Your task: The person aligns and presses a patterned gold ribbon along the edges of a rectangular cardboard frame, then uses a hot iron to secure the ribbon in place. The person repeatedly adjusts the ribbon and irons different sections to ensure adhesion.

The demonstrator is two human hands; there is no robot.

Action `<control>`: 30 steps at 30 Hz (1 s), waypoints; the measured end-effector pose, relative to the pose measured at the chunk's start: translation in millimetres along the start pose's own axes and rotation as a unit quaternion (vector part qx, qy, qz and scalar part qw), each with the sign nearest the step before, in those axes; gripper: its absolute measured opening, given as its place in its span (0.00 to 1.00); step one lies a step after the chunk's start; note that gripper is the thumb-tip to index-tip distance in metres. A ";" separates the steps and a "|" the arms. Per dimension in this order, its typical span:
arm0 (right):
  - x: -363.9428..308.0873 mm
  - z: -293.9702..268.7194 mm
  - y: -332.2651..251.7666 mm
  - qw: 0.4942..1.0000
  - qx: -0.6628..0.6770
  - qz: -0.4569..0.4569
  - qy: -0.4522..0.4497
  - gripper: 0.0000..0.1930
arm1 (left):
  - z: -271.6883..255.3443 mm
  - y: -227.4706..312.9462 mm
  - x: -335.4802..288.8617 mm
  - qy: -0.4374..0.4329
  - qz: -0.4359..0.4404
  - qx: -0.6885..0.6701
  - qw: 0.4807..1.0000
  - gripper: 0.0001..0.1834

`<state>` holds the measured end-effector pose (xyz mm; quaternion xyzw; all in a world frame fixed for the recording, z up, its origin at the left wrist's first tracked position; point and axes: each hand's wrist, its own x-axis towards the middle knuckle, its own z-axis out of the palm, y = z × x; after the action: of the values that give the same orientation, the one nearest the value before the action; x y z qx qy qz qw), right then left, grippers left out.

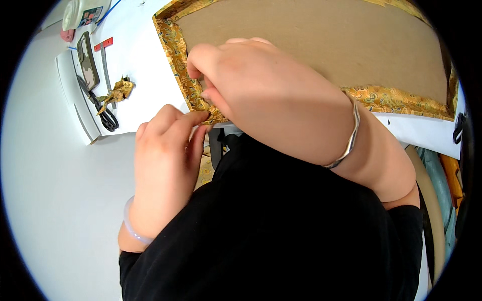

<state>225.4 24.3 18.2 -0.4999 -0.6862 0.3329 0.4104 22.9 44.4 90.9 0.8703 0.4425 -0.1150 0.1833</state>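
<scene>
A large shallow panel (311, 45) with a bare brown board inside lies before me, its raised edges wrapped in gold patterned brocade fabric (173, 50). At its near left corner, my left hand (168, 133) pinches the fabric-covered edge between thumb and fingers. Reaching over the same corner from the right, my right hand (226, 70) has its fingers curled down inside the edge. Its thumb and forefinger come close together near the fabric. Whether anything lies between them is hidden by the hand.
On the white table (145, 55) left of the panel lie a phone (88, 60), a metal square ruler with a red handle (104, 47), black-handled scissors (108, 119) and a crumpled brocade scrap (119, 93). A white jar (80, 14) stands at the far left.
</scene>
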 end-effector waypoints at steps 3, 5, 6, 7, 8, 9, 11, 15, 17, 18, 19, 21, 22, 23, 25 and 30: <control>-1.9 8.4 6.1 1.000 -0.026 -0.007 0.001 0.04 | 1.0 2.8 -11.8 0.088 -0.081 -0.052 0.991 0.13; -3.1 9.8 10.1 0.999 -0.034 -0.012 -0.015 0.03 | 8.1 -1.4 -20.0 0.132 -0.093 -0.056 0.985 0.14; -3.9 9.3 11.3 0.999 -0.027 -0.017 -0.017 0.03 | 11.1 -5.4 -23.7 0.145 -0.087 -0.049 0.984 0.14; -4.9 4.9 11.2 0.999 0.001 -0.031 -0.010 0.03 | 15.4 -9.0 -27.3 0.159 -0.082 -0.045 0.983 0.14; -4.5 5.5 8.7 0.999 -0.007 -0.035 -0.008 0.03 | 20.4 -12.6 -30.0 0.172 -0.063 -0.037 0.982 0.14; -3.5 5.8 6.4 0.999 -0.016 -0.040 -0.005 0.03 | 25.3 -16.7 -31.5 0.183 -0.043 -0.029 0.982 0.14; -1.9 12.4 0.2 0.996 -0.080 -0.035 -0.015 0.02 | 30.2 -20.9 -32.4 0.195 -0.014 -0.030 0.980 0.14; -0.1 21.0 -1.2 0.993 -0.108 -0.032 -0.036 0.02 | 34.3 -24.7 -28.3 0.192 0.016 -0.050 0.980 0.14; -3.3 26.5 -0.9 0.993 -0.111 -0.022 -0.016 0.02 | 35.8 -30.7 -23.9 0.193 0.041 -0.055 0.979 0.14; -3.2 27.2 -1.2 0.994 -0.105 -0.019 -0.012 0.02 | 36.1 -34.8 -22.2 0.197 0.059 -0.059 0.977 0.14; -1.2 24.2 -1.2 0.996 -0.084 -0.016 -0.021 0.01 | 37.2 -37.6 -21.6 0.201 0.075 -0.063 0.975 0.14; 5.7 16.1 -6.4 0.995 -0.086 -0.010 -0.054 0.01 | 38.6 -39.5 -20.6 0.199 0.079 -0.072 0.974 0.15; 10.7 9.4 -12.6 0.991 -0.110 -0.007 -0.078 0.02 | 38.8 -40.7 -20.2 0.199 0.081 -0.076 0.974 0.15; 12.6 8.1 -15.1 0.987 -0.130 -0.008 -0.091 0.02 | 39.3 -42.7 -19.7 0.201 0.089 -0.078 0.972 0.15; 14.7 6.9 -18.7 0.980 -0.166 -0.013 -0.107 0.03 | 39.9 -46.9 -17.7 0.204 0.107 -0.081 0.970 0.15; 10.6 8.7 -11.3 0.988 -0.093 0.032 -0.115 0.04 | 44.4 -54.4 -14.6 0.217 0.136 -0.096 0.962 0.14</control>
<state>211.2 30.9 26.7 -0.5163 -0.7405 0.3358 0.2689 -31.5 44.5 44.2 0.9046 0.3581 0.1458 0.1793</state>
